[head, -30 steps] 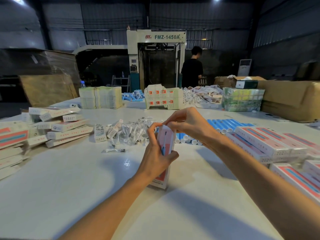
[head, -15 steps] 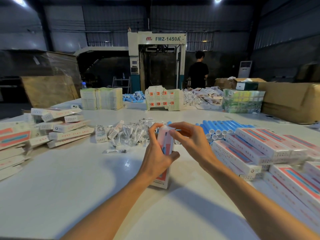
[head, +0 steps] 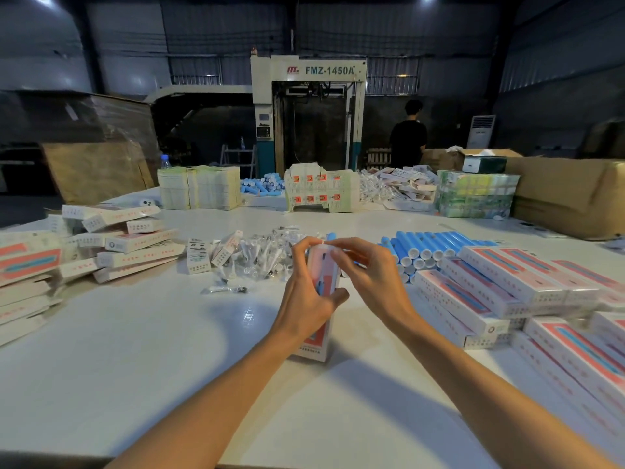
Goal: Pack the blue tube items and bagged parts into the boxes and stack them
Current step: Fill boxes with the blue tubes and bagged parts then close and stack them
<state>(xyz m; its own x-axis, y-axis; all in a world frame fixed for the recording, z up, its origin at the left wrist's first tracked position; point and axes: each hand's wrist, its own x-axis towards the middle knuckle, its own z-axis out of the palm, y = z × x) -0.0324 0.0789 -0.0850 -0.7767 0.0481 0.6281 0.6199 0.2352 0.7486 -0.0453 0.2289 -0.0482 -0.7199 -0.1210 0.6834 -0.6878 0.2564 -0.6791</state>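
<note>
While the left hand (head: 306, 299) grips a pink-and-white box (head: 324, 264) that stands upright near the middle of the white table (head: 135, 367), the right hand (head: 370, 279) meets the box at its top end. The left fingers curl round the far side of the box near its top, and the thumb presses against the box's right side. The right hand's bent fingertips pinch the top edge of the box, with the remaining fingers loosely curled above it; whether the top flap is tucked in cannot be told.

Just behind the box, toward the far side, lies a loose pile of bagged parts (head: 267, 255) in clear wrappers, and one single bagged part (head: 226, 290) lies apart from it, nearer and to the left. A small printed carton (head: 198, 257) stands upright at the left edge of that pile. To the right of the hands, a row of blue tubes (head: 436, 242) lies side by side, white caps facing near. Touching the tubes on their near side, closed boxes (head: 490, 286) of the same pink-and-white print lie stacked in rows that run toward the near right corner.

On the left of the table sits an untidy heap of long white boxes (head: 128, 238). Along the far edge stand bundles of flat cartons (head: 199, 187), a second heap of blue tubes (head: 263, 186) and more printed card. Beyond the table stands a machine (head: 307, 113) marked FMZ-1450A, with a person (head: 407, 137) in black just to its right.
</note>
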